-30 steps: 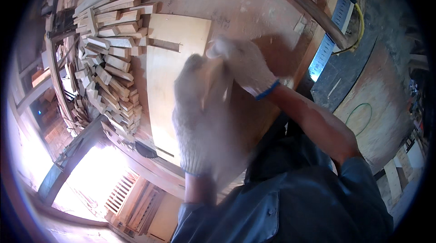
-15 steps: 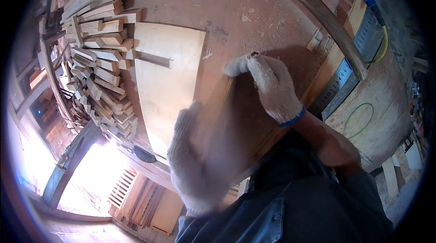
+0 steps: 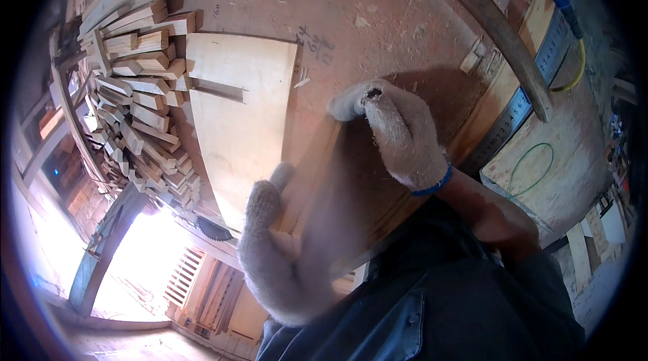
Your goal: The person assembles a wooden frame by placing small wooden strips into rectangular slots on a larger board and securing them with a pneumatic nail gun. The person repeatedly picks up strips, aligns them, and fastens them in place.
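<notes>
The left hand point(image 3: 266, 260) is half curled, thumb standing apart; blur hides whether it grips the strip point(image 3: 312, 172) beside its palm. The strip slants up to the right hand point(image 3: 401, 131), whose bent fingers meet its far end, how firmly I cannot tell. If either hold is loose, the strip could twist. What looks like a hole in the right glove point(image 3: 372, 93) could let rough wood reach skin. Left of the left fingers, the toothed blade point(image 3: 214, 229) could snag a straying cuff. Beyond the left thumb lie the board point(image 3: 236, 124), then sticks point(image 3: 152, 101).
</notes>
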The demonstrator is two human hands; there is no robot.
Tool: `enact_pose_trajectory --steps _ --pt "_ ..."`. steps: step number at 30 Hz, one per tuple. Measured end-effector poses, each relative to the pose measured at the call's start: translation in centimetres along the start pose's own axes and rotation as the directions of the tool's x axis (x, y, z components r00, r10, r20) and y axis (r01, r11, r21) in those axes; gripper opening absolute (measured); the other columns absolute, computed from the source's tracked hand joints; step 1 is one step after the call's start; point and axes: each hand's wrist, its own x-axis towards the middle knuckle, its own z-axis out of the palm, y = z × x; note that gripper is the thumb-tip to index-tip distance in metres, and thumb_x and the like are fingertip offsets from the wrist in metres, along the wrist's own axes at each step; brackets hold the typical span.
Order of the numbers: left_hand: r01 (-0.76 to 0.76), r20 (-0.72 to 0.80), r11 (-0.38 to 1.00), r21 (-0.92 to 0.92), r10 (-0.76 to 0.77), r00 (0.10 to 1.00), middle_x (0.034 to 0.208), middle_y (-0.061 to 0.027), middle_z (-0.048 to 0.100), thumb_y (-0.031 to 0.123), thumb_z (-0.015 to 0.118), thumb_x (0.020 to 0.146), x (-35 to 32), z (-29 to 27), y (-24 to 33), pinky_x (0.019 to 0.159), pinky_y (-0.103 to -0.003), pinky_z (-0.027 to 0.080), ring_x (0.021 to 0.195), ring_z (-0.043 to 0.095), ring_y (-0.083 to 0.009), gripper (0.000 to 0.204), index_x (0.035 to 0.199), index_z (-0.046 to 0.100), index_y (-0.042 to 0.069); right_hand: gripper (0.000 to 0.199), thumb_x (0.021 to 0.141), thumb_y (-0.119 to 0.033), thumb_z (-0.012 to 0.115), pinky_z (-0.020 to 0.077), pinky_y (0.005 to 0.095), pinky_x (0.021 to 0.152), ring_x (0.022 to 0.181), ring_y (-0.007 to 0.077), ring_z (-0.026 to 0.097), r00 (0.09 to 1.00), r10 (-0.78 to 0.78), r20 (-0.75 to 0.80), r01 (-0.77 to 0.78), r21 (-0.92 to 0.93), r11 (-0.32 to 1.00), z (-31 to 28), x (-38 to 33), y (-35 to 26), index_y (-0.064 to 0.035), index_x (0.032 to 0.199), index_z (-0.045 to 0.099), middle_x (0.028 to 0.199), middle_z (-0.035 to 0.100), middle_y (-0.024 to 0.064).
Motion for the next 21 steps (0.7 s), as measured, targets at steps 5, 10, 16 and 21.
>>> enact_pose_trajectory --steps 5,10,16,21 --pt "-0.101 0.005 0.995 -0.020 0.101 0.995 0.141 -0.0337 0.058 -0.002 0.052 0.090 0.1 -0.1 -1.3 0.110 -0.049 0.053 0.130 0.063 -0.0392 0.065 0.153 0.040 -0.005 0.020 0.104 -0.013 0.052 0.0552 0.0457 0.087 0.094 0.0351 0.071 0.998 -0.053 -0.045 0.049 -0.076 0.996 -0.1 -0.2 0.0 -0.0063 0.103 0.070 0.099 0.073 0.0148" --pt "0.029 0.006 0.999 -0.042 -0.029 1.000 0.142 -0.0307 0.059 -0.008 0.050 0.091 0.2 -0.2 -0.1 0.109 -0.048 0.054 0.133 0.061 -0.0365 0.062 0.153 0.044 -0.003 0.012 0.099 -0.010 0.060 0.0547 0.0460 0.088 0.100 0.0339 0.070 0.975 -0.223 -0.013 0.207 -0.332 0.920 -0.6 -0.8 0.2 -0.0067 0.104 0.071 0.110 0.071 0.0133" --pt "-0.015 -0.029 0.974 0.224 0.022 0.999 0.137 -0.0233 0.063 -0.005 0.067 0.092 0.5 -1.3 0.2 0.111 -0.045 0.051 0.131 0.061 -0.0323 0.060 0.148 0.049 0.000 0.020 0.095 -0.020 0.071 0.0537 0.0448 0.090 0.103 0.0342 0.069 0.981 -0.110 -0.157 0.025 -0.464 0.885 -10.1 2.7 -6.7 -0.0113 0.112 0.073 0.113 0.070 0.0118" --pt "0.147 0.033 0.961 0.232 -0.159 0.987 0.143 -0.0234 0.062 -0.003 0.058 0.092 2.2 -2.4 1.4 0.117 -0.045 0.045 0.137 0.058 -0.0322 0.057 0.149 0.051 0.002 0.037 0.094 -0.034 0.074 0.0542 0.0458 0.090 0.105 0.0340 0.068 0.906 -0.364 -0.216 -0.072 -0.926 0.370 -18.5 7.0 -8.2 -0.0104 0.123 0.070 0.110 0.070 0.0138"
